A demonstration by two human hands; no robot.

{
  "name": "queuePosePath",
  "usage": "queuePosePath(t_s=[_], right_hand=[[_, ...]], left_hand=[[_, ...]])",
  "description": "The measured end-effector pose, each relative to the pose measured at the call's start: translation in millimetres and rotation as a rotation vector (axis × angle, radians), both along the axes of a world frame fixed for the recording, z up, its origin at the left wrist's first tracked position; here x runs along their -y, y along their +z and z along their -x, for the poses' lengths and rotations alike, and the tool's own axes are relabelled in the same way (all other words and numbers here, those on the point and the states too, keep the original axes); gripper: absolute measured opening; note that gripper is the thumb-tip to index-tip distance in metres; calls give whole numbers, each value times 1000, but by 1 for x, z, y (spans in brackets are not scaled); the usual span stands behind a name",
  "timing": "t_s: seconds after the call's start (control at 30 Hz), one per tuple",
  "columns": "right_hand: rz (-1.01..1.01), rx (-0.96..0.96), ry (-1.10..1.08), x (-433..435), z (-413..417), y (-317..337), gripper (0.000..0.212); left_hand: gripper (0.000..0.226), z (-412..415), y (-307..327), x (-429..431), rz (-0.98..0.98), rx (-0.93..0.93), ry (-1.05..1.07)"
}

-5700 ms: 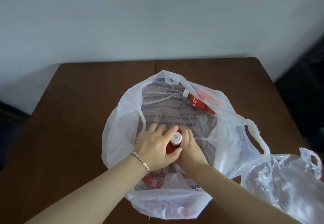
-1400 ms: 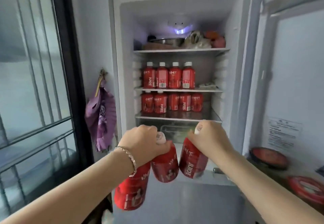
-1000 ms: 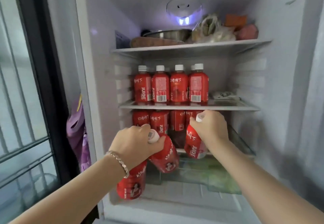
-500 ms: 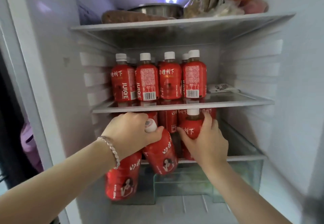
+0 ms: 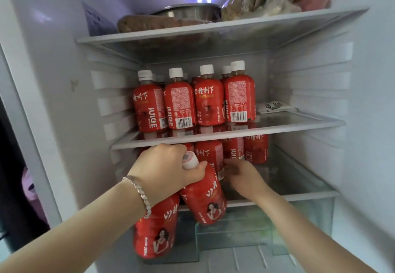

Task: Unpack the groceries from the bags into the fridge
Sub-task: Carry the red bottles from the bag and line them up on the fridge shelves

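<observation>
Fridge (image 5: pixel 310 76) open; lower shelf (image 5: pixel 307 195) carries row of shelved bottles (image 5: pixel 210 155). Held bottles (image 5: pixel 204 198) hang before shelf front. Risk: two necks in one grip — one may slip, or knock shelf edge. Long axes near vertical, caps up in fist, bases splayed downward. Left hand (image 5: pixel 166 170): fingers clamped round both necks. Right hand (image 5: pixel 243 178) at shelved row, blurred — finger state cannot be told.
</observation>
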State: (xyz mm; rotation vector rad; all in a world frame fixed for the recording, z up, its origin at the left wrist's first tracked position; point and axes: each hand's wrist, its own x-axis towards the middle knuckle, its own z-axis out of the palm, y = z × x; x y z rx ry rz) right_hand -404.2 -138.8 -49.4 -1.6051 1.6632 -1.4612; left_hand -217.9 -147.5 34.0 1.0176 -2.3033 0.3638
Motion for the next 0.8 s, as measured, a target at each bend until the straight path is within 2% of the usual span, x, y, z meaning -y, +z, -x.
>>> queuePosePath(t_s=[0.07,0.1,0.17,0.2,0.23,0.3,0.4,0.53,0.67,0.8], right_hand=[[142,204,75,-26,-6,0,35],[162,282,217,-39,-12,2,44],[70,211,428,-55,-28,4,78],[49,113,410,-57,-35,3,93],[85,33,297,-56,-39,0,101],[205,30,-13,-57,-42,1,95],[317,142,-244,-61,-30,-2,82],[313,288,-305,-71,-7,-5,77],[304,288,-252,-73,11,-8,78],[323,274,-211,-73,12,-16,85]], left_hand=[[47,0,1,-2,2,15,13],[47,2,2,-3,5,26,17],[47,9,5,-8,17,43,12],[46,14,6,-11,32,54,0],[46,20,9,-13,45,66,-17],[46,34,13,-18,52,67,-68],[52,60,15,-22,75,40,-150],[54,89,9,-22,82,-104,-188],[53,104,-4,-12,370,-333,-265],[44,104,-11,-4,466,-481,-224]])
